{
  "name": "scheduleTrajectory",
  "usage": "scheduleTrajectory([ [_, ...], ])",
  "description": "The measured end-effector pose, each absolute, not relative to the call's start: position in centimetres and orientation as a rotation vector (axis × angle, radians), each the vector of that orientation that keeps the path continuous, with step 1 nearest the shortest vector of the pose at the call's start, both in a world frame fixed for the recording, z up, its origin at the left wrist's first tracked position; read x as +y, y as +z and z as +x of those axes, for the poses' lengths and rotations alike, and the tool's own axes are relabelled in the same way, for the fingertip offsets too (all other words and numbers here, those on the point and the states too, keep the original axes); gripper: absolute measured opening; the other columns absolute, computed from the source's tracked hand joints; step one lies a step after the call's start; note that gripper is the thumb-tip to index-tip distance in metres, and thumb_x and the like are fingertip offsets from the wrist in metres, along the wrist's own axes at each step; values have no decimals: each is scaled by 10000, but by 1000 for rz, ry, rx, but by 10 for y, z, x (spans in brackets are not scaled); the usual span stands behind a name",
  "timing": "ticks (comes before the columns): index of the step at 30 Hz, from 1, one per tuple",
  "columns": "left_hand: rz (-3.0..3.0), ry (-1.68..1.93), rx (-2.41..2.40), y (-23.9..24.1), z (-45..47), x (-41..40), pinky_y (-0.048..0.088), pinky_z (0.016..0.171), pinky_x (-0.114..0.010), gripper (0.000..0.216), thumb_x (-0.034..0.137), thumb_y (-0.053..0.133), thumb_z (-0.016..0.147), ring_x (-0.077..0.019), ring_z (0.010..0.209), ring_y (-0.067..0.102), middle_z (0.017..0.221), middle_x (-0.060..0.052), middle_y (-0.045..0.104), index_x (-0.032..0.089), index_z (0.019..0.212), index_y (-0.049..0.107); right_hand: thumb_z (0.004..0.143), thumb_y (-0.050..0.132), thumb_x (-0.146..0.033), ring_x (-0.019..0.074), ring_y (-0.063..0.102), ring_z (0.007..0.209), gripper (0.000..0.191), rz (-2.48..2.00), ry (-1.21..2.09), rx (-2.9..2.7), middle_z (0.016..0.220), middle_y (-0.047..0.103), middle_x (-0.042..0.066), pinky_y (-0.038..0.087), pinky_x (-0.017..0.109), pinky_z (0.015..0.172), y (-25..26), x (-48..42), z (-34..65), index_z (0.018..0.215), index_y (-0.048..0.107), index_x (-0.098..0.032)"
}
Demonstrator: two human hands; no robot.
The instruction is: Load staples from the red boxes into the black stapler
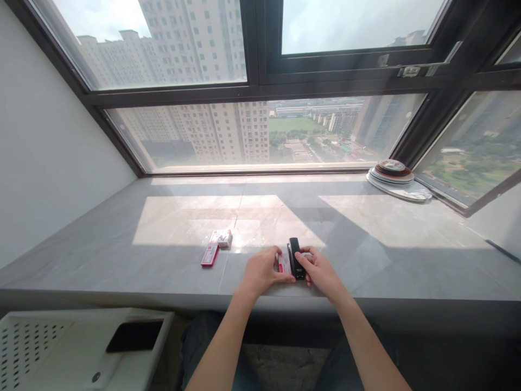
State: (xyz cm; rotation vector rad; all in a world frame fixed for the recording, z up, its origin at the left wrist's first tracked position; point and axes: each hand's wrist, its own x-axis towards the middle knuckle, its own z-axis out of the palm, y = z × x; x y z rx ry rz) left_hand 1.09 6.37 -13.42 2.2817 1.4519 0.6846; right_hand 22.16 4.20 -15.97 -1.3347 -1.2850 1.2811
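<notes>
Near the front edge of the grey sill, my right hand point(315, 266) is closed on a black stapler point(296, 259), which points away from me. My left hand point(264, 270) curves around a small pink-and-white box point(284, 264) lying against the stapler's left side, thumb at its near end and fingers at its far end. To the left on the sill lie a flat pink-and-white box point(210, 256) and a small white box point(225, 239) touching it. Lettering on the boxes is too small to read.
A grey stone sill point(171, 271) runs below the windows. Stacked round discs point(393, 176) stand in the back right corner. At lower left is a white plastic unit point(77, 347) with a dark phone-like slab point(134, 336) on it. A thin dark strip point(502, 251) lies at far right.
</notes>
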Motion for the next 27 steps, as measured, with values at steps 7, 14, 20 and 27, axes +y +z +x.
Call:
scheduleTrajectory([
  [7, 2215, 745, 1325, -131, 9, 59, 434, 663, -305, 818, 675, 819, 693, -212, 756, 634, 884, -8, 674, 273, 1356, 560, 892, 577, -734, 129, 451, 390, 576, -1354, 1235, -1279, 556, 493, -87, 418, 237, 371, -158, 41, 220, 1170, 543, -231],
  [14, 1802, 1246, 2273, -137, -98, 57, 462, 900, -393, 369, 442, 573, 964, -273, 1013, 581, 1097, -85, 652, 227, 1260, 621, 926, 469, -775, 114, 437, 437, 601, -1382, 1184, -1089, 620, 451, -84, 392, 203, 367, -153, 31, 218, 1211, 547, -252],
  [20, 1826, 809, 2510, -151, -125, 38, 422, 915, -466, 442, 454, 568, 955, -337, 1075, 557, 1150, -99, 633, 317, 1374, 591, 905, 546, -748, 124, 427, 405, 619, -1477, 1131, -1211, 586, 474, -76, 366, 217, 357, -156, 33, 215, 1255, 562, -237],
  [27, 2180, 634, 1776, -139, -73, 28, 441, 939, -418, 594, 586, 704, 855, -314, 1129, 573, 1196, -81, 627, 311, 1367, 579, 925, 571, -687, 129, 432, 406, 564, -1486, 1054, -1309, 583, 419, -85, 369, 235, 357, -159, 30, 214, 1264, 590, -236],
])
